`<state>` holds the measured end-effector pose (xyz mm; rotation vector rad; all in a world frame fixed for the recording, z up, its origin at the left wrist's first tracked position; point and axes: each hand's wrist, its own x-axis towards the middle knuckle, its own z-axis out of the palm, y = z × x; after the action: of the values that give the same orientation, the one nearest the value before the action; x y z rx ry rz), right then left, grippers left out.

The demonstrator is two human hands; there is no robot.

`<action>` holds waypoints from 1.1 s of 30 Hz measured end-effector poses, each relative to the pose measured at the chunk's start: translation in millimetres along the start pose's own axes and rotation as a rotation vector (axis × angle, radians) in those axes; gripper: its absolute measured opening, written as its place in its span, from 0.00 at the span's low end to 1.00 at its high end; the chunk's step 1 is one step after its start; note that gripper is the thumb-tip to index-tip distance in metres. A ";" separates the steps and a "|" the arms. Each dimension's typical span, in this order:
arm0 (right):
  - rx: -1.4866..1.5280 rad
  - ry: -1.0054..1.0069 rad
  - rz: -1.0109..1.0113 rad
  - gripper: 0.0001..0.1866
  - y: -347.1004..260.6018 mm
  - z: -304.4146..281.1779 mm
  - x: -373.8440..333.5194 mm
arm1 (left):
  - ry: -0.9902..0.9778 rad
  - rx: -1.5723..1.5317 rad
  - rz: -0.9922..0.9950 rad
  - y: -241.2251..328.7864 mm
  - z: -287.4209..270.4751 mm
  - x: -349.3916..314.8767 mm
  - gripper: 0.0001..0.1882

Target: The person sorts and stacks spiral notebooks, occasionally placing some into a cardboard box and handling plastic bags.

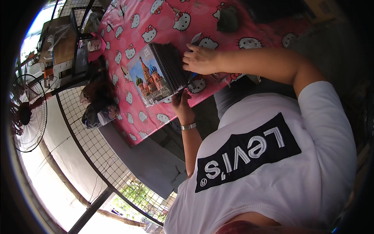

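A thick stack of spiral notebooks (pixel 154 76) rests on the pink patterned tablecloth, a colourful domed building on its top cover. Dark spiral binding runs along the right side. My left hand (pixel 181 102), with a metal watch on its wrist, grips the near edge of the stack, its fingers partly hidden beneath. Just right of the binding, my right hand (pixel 200 60) is closed, fingers curled toward the spirals. Something small and blue shows below that hand, and a small greyish-white piece (pixel 196 38) sticks out above it; what the fingers hold is not clear.
The table (pixel 134 107) has a curved-looking near edge close to my body. A dark greenish object (pixel 228 19) lies at the far side. Bags and a cup (pixel 103 117) sit by the left edge. A standing fan (pixel 27 113) and a shelf with boxes (pixel 58 39) are farther left.
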<state>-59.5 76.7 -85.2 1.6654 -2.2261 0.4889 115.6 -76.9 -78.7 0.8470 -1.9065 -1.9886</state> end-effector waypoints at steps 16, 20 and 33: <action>-0.084 -0.084 -0.004 0.07 -11.4 -1.1 14.1 | -0.005 -0.163 -0.185 -13.4 3.8 3.4 0.03; -0.017 -0.205 0.028 0.07 -9.9 1.0 13.7 | 0.011 0.021 -0.095 -9.5 4.8 0.4 0.03; -0.012 -0.419 0.018 0.07 -15.3 2.2 18.3 | 0.010 -0.023 -0.220 -9.8 2.0 -0.3 0.04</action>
<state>-49.8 56.1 -77.7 1.8824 -2.5235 0.1352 116.7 -74.0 -88.2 1.0999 -1.8504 -2.1197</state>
